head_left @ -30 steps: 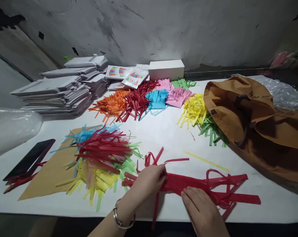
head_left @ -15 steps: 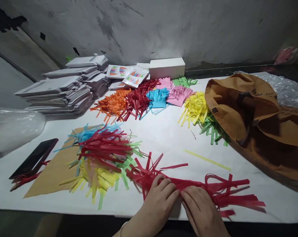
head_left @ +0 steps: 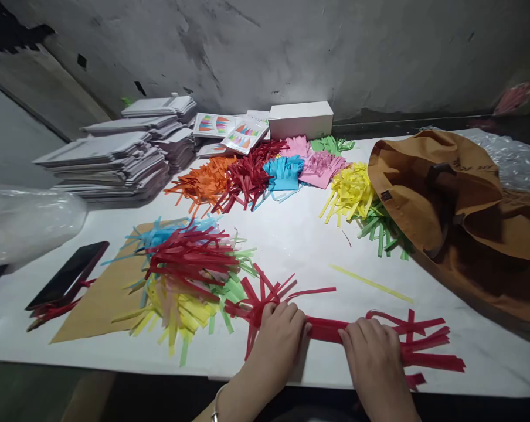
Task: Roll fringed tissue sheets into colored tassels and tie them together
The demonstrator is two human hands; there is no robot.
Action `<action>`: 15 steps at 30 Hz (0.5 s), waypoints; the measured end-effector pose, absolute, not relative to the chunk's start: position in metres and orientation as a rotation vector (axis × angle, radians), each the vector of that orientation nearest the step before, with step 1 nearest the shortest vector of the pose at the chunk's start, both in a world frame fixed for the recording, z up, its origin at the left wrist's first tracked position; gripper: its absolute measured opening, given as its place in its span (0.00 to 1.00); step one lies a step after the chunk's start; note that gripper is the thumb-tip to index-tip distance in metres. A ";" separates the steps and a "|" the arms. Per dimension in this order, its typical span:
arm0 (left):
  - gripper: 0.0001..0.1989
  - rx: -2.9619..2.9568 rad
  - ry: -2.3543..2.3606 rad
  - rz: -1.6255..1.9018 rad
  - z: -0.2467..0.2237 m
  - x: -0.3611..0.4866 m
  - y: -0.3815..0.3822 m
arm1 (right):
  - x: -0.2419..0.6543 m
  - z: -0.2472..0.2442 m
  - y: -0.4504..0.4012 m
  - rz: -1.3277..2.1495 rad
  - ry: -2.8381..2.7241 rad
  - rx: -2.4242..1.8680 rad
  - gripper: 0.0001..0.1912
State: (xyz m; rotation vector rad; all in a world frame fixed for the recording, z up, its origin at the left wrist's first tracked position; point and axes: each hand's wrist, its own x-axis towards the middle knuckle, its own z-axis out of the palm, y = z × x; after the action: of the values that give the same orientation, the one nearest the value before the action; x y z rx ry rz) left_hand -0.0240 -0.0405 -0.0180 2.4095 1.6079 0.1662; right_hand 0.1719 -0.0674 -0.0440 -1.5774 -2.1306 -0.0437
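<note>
A red tissue paper tassel [head_left: 324, 329] lies across the front of the white table, its middle folded into a flat band and its cut strips fanning out at both ends. My left hand [head_left: 281, 335] grips the band near the left fringe, fingers curled over it. Farther right, my right hand [head_left: 373, 357] is closed on the band beside the right fringe. A stretch of red band shows between the two hands. Left of my hands, a pile of red, blue, yellow and green fringed tassels [head_left: 190, 258] rests partly on a brown paper sheet [head_left: 93, 305].
Fringed paper bundles [head_left: 247, 176] in several colours line the back, before a white box [head_left: 301, 120]. White packets [head_left: 102, 158] are stacked at left, above a black phone [head_left: 69, 275]. A brown cloth bag [head_left: 436, 193] covers the right side. A yellow strip [head_left: 370, 282] lies nearer.
My hands have moved apart along the red tassel, the right one going right, and the folded band between them now shows. The view has shifted slightly.
</note>
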 end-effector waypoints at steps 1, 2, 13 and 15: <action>0.13 2.400 1.648 0.124 -0.017 -0.021 -0.037 | 0.170 -0.044 -0.064 -0.082 -2.125 -1.631 0.18; 0.13 2.386 1.690 0.088 -0.016 -0.019 -0.035 | 0.169 -0.043 -0.061 -0.116 -2.118 -1.673 0.19; 0.09 2.334 1.796 0.168 -0.015 -0.014 -0.030 | 0.164 -0.038 -0.062 -0.030 -2.136 -1.204 0.13; 0.05 2.410 1.702 0.375 -0.017 -0.018 -0.032 | 0.161 -0.039 -0.062 -0.012 -2.151 -1.178 0.15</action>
State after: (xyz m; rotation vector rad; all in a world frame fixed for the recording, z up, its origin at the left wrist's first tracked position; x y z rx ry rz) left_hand -0.0185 -0.0319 -0.0168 2.4101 1.7017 0.3746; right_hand 0.1609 -0.0618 -0.0386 -1.1783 -2.1515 -0.0120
